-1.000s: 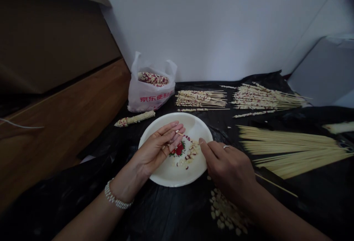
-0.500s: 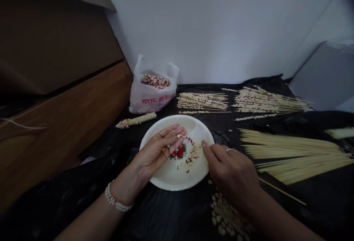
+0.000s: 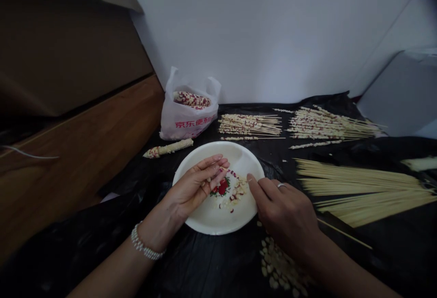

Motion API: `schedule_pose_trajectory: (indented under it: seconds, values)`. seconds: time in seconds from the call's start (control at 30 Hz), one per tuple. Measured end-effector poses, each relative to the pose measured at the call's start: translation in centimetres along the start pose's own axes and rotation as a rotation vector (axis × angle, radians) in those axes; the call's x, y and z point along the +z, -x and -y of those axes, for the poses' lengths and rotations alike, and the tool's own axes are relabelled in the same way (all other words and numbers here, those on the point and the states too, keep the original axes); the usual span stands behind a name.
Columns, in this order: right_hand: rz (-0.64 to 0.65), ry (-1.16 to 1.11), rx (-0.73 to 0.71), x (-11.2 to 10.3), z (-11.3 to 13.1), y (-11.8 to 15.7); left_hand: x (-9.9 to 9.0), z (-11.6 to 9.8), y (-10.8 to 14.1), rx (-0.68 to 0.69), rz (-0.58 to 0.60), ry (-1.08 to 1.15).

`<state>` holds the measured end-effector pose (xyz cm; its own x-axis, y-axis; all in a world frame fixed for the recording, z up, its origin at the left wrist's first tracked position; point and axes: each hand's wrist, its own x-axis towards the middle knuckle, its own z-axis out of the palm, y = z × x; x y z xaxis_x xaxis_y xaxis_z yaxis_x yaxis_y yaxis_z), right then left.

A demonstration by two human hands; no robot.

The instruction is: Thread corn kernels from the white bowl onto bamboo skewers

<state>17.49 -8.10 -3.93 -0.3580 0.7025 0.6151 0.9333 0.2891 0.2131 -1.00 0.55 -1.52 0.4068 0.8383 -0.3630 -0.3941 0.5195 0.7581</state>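
The thin bamboo skewer (image 3: 344, 233) lies slantwise over the white bowl (image 3: 208, 223) in the middle of the frame, its tip at the left hand (image 3: 191, 187) and its bare tail coming out beyond the right hand (image 3: 286, 207), towards the lower right. The right thumb and forefinger are clamped on the shaft; the left thumb and fingertips bunch close at the tip, though whether they pinch a kernel or the wood I cannot tell. A short row of dark red kernels (image 3: 233, 174) sits on the shaft between the hands. It should be very light and fairly stiff, yet springy enough to flex or snap if pushed off line; smooth wood may slide in a loose grip, and the kernels could split or slip. The bare shaft just behind the kernels looks the best hold, with skin kept off the point. The bowl's rim curves close under both hands, with loose kernels (image 3: 239, 192) inside it and a kernel pile (image 3: 278, 264) at lower centre-right. The tail has some room over the black plastic sheet (image 3: 205, 268), but the bare skewer bundle (image 3: 362, 191) at right limits a sweep upward; the bag of cobs (image 3: 187, 124) stands beyond the bowl, upper left of it.
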Motion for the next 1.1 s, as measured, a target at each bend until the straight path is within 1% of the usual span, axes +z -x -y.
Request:
schedule_pose_trajectory:
  seconds: [0.2,0.33,0.43,0.63,0.97,1.1]
  values:
    - [0.006,0.01,0.024,-0.13,-0.16,0.0,-0.05,-0.06,-0.27,-0.046,-0.019,0.025]
    - [0.0,0.003,0.026,-0.09,-0.24,-0.02,-0.16,-0.13,-0.31,-0.065,0.022,0.007]
    - [-0.001,0.003,0.023,-0.02,-0.26,-0.04,0.07,-0.21,-0.24,-0.06,0.012,-0.015]
    - [-0.022,-0.002,0.017,-0.06,-0.3,-0.12,0.43,-0.27,-0.22,-0.04,-0.068,0.005]
    - [-0.005,-0.003,0.013,-0.14,-0.27,-0.04,0.2,-0.18,-0.25,-0.029,-0.054,0.022]
    - [-0.018,-0.001,0.012,0.04,-0.28,-0.03,0.22,-0.07,-0.26,-0.023,-0.046,0.027]
